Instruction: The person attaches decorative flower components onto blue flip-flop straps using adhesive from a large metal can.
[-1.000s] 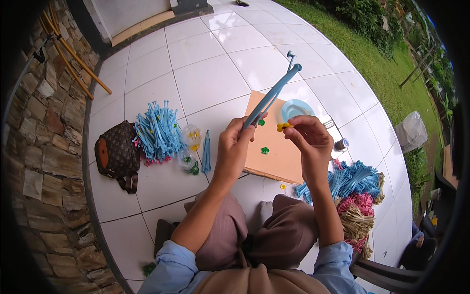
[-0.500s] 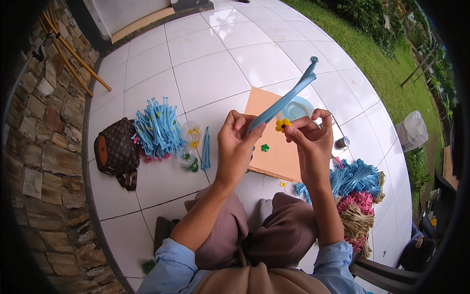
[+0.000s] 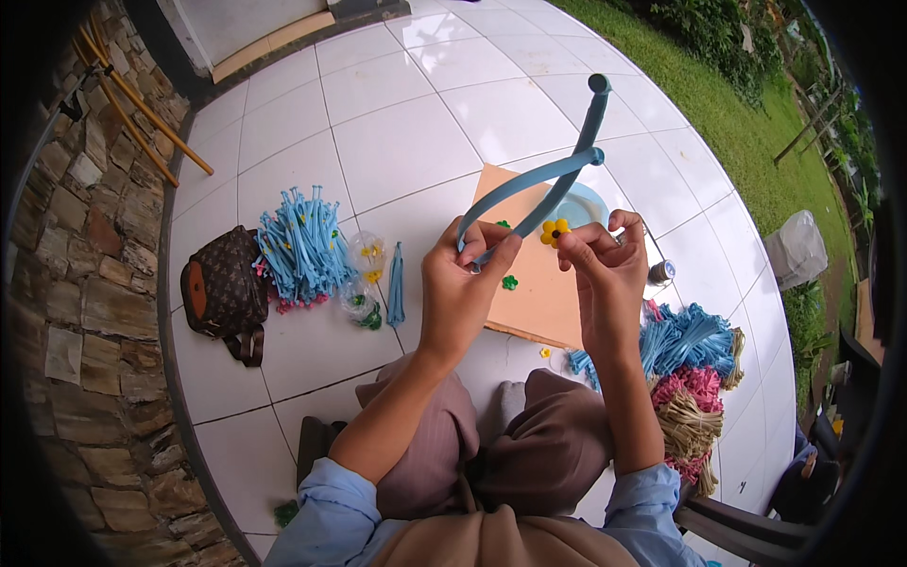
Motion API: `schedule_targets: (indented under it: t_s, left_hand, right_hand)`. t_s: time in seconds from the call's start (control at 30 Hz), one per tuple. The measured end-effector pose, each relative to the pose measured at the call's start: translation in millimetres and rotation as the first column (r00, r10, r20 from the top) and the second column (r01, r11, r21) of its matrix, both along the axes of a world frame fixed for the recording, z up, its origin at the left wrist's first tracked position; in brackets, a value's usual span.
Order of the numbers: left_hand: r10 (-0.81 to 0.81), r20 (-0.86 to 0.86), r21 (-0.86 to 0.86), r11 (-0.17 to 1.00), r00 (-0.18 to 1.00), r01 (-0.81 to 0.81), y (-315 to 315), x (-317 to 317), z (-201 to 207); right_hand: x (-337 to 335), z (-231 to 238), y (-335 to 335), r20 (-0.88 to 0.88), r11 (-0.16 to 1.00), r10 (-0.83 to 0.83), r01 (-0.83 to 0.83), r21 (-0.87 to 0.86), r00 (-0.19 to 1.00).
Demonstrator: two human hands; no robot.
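Note:
My left hand (image 3: 463, 295) pinches a light-blue strap (image 3: 591, 118) between thumb and fingers. The strap's two lengths spread apart above the hand, each ending in a round knob. Between the thumb and fingertips of my right hand (image 3: 601, 279) is a yellow flower bead (image 3: 554, 232) with a dark centre. The flower faces up, just right of the strap and apart from my left hand. Under both hands lies a peach-coloured board (image 3: 537, 307). On it are small green flower beads (image 3: 510, 283) and a pale blue dish (image 3: 590, 202), partly hidden by my right hand.
To the left stand a brown patterned bag (image 3: 217, 288), a bundle of blue straps (image 3: 302, 236), clear plastic bags (image 3: 368, 248) of beads and a folded strap (image 3: 397, 288). On the right are a thread spool (image 3: 661, 272), blue straps (image 3: 685, 345) and beige-and-pink bundles (image 3: 690, 420).
The strap's two lengths, lying together before, have spread apart, with one end now higher. The yellow flower has turned to show its face and moved slightly up and right with my right hand.

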State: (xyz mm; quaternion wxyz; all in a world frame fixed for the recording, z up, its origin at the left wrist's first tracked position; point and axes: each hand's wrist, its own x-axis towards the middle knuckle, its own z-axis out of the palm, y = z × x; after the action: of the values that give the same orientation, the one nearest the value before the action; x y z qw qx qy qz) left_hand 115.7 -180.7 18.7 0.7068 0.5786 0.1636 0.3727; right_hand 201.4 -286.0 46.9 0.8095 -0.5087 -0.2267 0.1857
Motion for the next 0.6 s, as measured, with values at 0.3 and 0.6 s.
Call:
schedule_targets:
  t_s: [0.3,0.6]
  left_hand:
    - [0.135,-0.025,0.174,0.976,0.99,-0.129,-8.9,1.3,7.1]
    - [0.21,-0.024,0.342,0.92,0.977,-0.189,-11.8,2.9,4.0]
  right_hand:
    - [-4.6,-0.7,6.3,-0.029,1.0,0.013,-0.014,-0.023,1.0]
    - [-2.2,-5.7,8.0,0.033,0.999,-0.033,0.033,-0.023,0.999]
